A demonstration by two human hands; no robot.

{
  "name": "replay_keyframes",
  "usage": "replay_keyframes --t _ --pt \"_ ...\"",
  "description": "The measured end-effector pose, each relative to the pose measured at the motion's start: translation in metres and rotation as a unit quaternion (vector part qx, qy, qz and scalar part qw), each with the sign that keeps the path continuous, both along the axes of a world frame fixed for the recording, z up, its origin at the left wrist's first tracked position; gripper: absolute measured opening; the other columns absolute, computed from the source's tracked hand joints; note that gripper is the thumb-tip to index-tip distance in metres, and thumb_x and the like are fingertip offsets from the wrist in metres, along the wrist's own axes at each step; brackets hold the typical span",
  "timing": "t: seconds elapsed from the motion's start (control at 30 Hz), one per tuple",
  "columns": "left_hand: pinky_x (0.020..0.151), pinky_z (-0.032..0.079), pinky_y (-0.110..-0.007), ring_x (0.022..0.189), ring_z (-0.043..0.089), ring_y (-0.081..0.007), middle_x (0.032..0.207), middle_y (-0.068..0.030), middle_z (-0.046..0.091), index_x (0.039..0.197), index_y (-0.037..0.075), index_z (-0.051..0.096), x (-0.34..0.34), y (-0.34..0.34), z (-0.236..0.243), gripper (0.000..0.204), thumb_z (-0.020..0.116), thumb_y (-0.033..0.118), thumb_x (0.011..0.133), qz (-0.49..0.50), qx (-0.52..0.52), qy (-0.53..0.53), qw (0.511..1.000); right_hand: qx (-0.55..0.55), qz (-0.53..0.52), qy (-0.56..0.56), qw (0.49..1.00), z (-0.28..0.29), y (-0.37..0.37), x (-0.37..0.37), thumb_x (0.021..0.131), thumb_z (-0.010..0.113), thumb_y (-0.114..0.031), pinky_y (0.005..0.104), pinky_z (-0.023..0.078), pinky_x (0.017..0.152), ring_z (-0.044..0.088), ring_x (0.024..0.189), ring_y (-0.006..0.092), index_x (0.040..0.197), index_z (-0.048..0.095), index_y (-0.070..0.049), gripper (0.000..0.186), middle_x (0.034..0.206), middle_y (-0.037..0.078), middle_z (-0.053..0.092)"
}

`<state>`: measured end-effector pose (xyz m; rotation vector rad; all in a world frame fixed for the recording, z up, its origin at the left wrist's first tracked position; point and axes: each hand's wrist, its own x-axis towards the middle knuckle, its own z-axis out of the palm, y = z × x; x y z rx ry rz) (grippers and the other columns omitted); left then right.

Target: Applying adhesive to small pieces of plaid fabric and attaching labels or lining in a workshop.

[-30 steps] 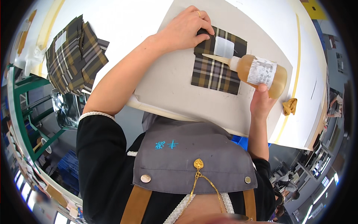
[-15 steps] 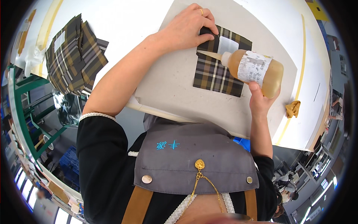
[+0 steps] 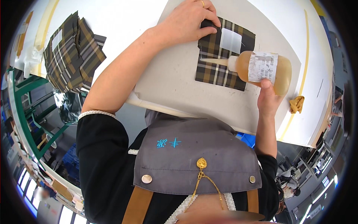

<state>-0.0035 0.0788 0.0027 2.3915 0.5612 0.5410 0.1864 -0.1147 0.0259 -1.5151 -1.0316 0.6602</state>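
Note:
A dark plaid fabric piece with a pale rectangular patch lies on a grey board. My left hand grips its upper left corner between thumb and fingers, where a dark edge is turned up. In my right hand is a clear squeeze bottle of amber liquid with a white label. It is tipped on its side, its long narrow nozzle pointing left over the fabric. Whether the tip touches the cloth I cannot tell.
A pile of similar plaid pieces lies at the table's left edge, near crumpled clear plastic. On the right is a crumpled mustard cloth beside a yellow tape line. A green metal frame stands at the lower left.
The bottle has moved a little to the right, drawing its nozzle tip from the fabric's left edge to slightly inside it. My left hand still grips the corner.

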Motion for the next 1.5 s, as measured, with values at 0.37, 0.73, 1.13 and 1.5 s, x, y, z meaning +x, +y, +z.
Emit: replay_keyframes --t 0.37,0.73,1.13,1.5 --pt "0.089 0.041 -0.036 0.101 0.046 -0.0271 0.101 -0.0108 0.056 0.090 0.005 0.067 0.002 -0.003 0.007 0.019 0.070 0.016 0.075 0.008 0.006 0.030 0.999 -0.053 -0.008 0.129 0.990 -0.012 -0.047 -0.003 0.076 0.068 -0.040 0.0365 0.039 0.095 0.050 0.111 0.0217 0.129 0.037 0.001 0.074 0.121 0.010 0.051" --pt "0.089 0.040 -0.037 0.101 0.046 -0.0265 0.098 -0.0102 0.054 0.088 0.005 0.065 0.005 -0.011 0.011 0.025 0.073 0.023 0.073 0.020 0.023 0.038 0.999 -0.006 -0.178 0.202 0.963 -0.032 -0.125 -0.032 0.081 0.062 -0.044 0.0428 0.033 0.103 0.042 0.124 0.0252 0.136 0.029 -0.004 0.075 0.134 0.009 0.042" --pt "0.089 0.040 -0.036 0.100 0.046 -0.0262 0.098 -0.0104 0.055 0.088 0.006 0.065 0.006 -0.011 0.006 0.026 0.073 0.025 0.072 0.023 0.057 0.020 0.998 -0.006 -0.096 0.218 0.971 -0.031 -0.097 -0.057 0.075 0.071 -0.041 0.0416 0.040 0.098 0.040 0.124 0.0244 0.136 0.030 -0.007 0.081 0.131 0.008 0.044" --pt "0.087 0.043 -0.038 0.101 0.051 -0.0279 0.100 -0.0074 0.059 0.093 0.007 0.063 0.028 -0.002 -0.029 0.028 0.068 0.029 0.078 0.076 0.180 -0.036 0.980 0.196 -0.036 0.586 0.786 -0.030 -0.044 0.063 0.087 0.059 -0.036 0.0358 0.045 0.098 0.042 0.123 0.0268 0.130 0.040 -0.005 0.056 0.131 0.011 0.045"
